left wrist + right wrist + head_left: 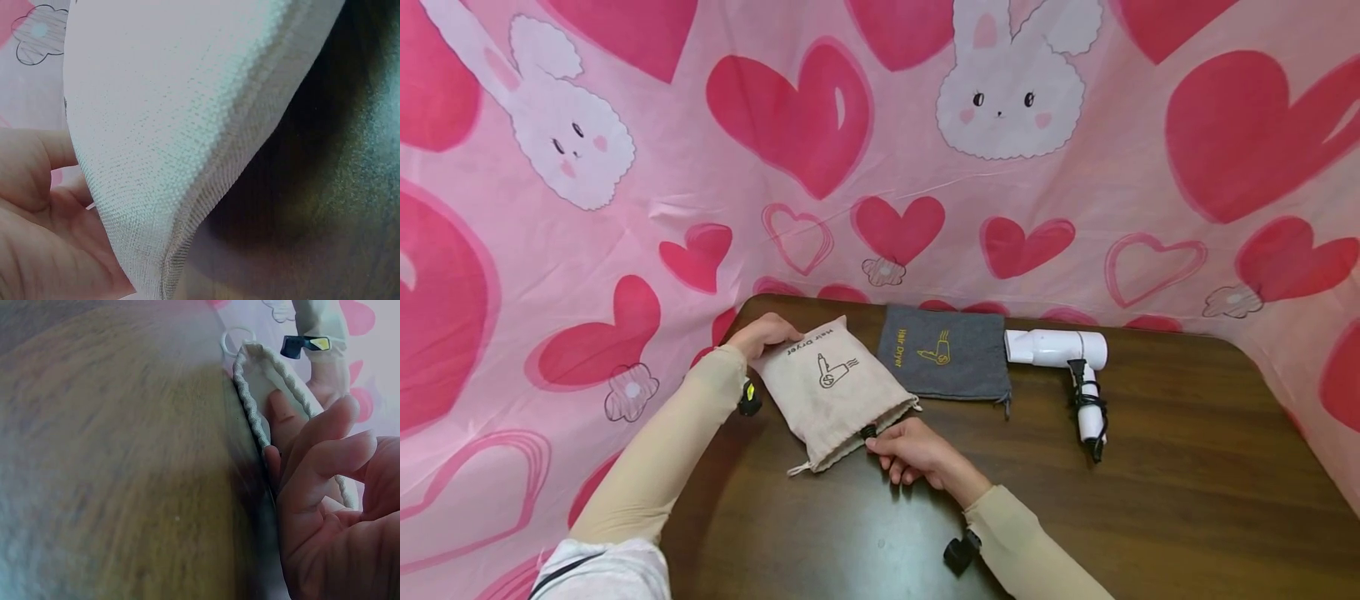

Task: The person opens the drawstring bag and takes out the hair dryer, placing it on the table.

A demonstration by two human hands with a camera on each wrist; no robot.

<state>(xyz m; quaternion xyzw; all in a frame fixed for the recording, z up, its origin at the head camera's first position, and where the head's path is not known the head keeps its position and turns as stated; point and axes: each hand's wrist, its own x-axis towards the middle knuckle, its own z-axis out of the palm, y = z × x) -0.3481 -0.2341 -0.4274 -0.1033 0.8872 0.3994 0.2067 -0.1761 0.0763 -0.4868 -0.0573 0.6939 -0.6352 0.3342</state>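
A beige cloth drawstring bag point(805, 387), printed with a hair dryer picture, is tilted on the table with its mouth toward me. My left hand point(763, 335) grips its far left corner; in the left wrist view, that hand point(37, 244) is at the edge of the cloth point(144, 125). At the bag's mouth, my right hand point(917, 450) pinches a black ribbed cord end point(868, 431) between thumb and fingers. The right wrist view shows the bag's scalloped rim point(250, 406) parted around the fingers. Whatever the black end joins is hidden inside the bag.
A grey drawstring bag point(910, 379) with yellow print lies flat behind and right of the beige one. Beside it is a white hair dryer point(1052, 348), its black cord point(1086, 402) wound around the handle. Pink heart-patterned cloth point(917, 183) hangs around the brown table point(1187, 467).
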